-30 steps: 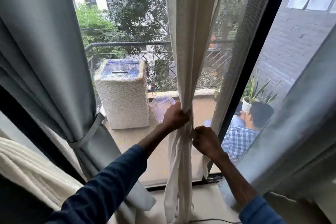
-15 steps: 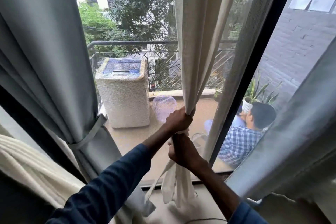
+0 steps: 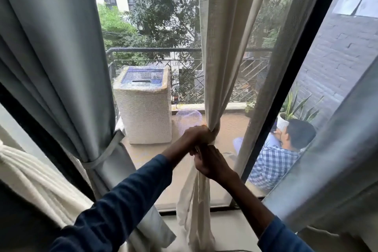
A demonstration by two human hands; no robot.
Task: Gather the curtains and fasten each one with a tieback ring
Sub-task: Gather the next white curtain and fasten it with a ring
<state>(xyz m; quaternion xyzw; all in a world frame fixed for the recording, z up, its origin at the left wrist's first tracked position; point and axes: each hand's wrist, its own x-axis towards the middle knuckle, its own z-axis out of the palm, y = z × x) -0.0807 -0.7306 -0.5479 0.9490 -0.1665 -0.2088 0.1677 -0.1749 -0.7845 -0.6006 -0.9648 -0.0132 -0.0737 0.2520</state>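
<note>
A home: curtained window (image 3: 155, 26) overlooking a balcony washing machine (image 3: 144, 106).

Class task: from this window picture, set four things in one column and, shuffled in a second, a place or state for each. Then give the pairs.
Column one:
1 grey curtain
2 cream curtain
3 covered machine
4 potted plant

Column two:
A gripped by left hand and right hand
B tied back with a band
C by the brick wall
D by the balcony railing

Pairs: 1-B, 2-A, 3-D, 4-C

Soft backlit daylight through the window (image 3: 155, 26), dim foreground, bowed edges.
</note>
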